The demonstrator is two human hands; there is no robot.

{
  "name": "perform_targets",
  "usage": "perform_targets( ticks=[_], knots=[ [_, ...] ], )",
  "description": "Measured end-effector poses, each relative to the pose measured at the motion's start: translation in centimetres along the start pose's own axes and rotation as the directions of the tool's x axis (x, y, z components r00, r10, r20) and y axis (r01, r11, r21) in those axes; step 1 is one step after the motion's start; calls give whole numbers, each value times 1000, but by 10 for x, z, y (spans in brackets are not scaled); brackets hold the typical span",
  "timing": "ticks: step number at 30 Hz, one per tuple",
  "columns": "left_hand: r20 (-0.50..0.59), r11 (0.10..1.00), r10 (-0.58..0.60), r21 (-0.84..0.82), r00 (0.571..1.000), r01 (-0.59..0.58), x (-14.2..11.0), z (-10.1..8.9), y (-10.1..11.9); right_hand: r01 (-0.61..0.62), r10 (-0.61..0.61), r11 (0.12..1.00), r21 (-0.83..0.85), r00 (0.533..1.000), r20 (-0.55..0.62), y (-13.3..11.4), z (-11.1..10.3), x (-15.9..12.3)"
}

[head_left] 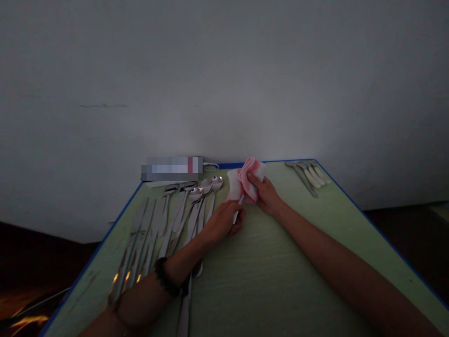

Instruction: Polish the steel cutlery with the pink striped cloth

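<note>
My left hand [223, 220], with a dark beaded bracelet at the wrist, is closed around the handle of a piece of metal cutlery [238, 209]. The cutlery's upper end is hidden in a folded pink and white cloth [249, 181], so I cannot tell its kind. The fingers of my right hand [265, 193] grip the cloth from the right, around that end. Just left of my left hand lie several metal spoons [196, 193], some overlapping. Farther left are several table knives [140, 220], side by side, partly covered by my left forearm.
Several pieces of cutlery that look like forks [308, 173] lie fanned at the table's far right corner. A box-like item with a blurred face [171, 168] stands at the far left corner, a white cable [211, 165] beside it. The green table [266, 281] has a blue edge and meets a pale wall [224, 84].
</note>
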State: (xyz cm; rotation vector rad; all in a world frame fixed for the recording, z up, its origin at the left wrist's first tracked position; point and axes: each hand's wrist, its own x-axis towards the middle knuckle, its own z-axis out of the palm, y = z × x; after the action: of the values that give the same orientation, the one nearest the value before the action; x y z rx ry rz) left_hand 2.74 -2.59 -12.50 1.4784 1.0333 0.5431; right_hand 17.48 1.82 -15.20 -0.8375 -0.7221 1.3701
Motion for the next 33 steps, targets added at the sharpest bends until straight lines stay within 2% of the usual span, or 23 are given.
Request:
perform_targets(
  ticks=[18,22,24,27,29,31,33],
  knots=[
    [-14,1000,8,21,1000,-8,-1,2,3,12,-12,1000,2,1000,7,4,1,0],
    [37,995,34,92,999,-37,-2,4,4,1,-2,997,-75,1000,-15,-1,-2,2],
    [68,990,35,131,997,-44,-3,2,9,-7,13,982,-187,999,32,-17,-5,4],
    [74,970,91,218,993,-105,-9,-15,26,58,36,909,-412,975,218,-60,-6,0],
    [125,921,175,331,977,-208,-17,-34,43,144,14,822,-551,962,273,-92,-3,-10],
    [164,856,230,434,959,-280,-27,-54,61,205,59,702,-682,938,342,-117,3,-25],
    [215,797,244,510,946,-322,-36,-70,75,233,126,638,-734,909,397,-133,12,-42]
  ],
)
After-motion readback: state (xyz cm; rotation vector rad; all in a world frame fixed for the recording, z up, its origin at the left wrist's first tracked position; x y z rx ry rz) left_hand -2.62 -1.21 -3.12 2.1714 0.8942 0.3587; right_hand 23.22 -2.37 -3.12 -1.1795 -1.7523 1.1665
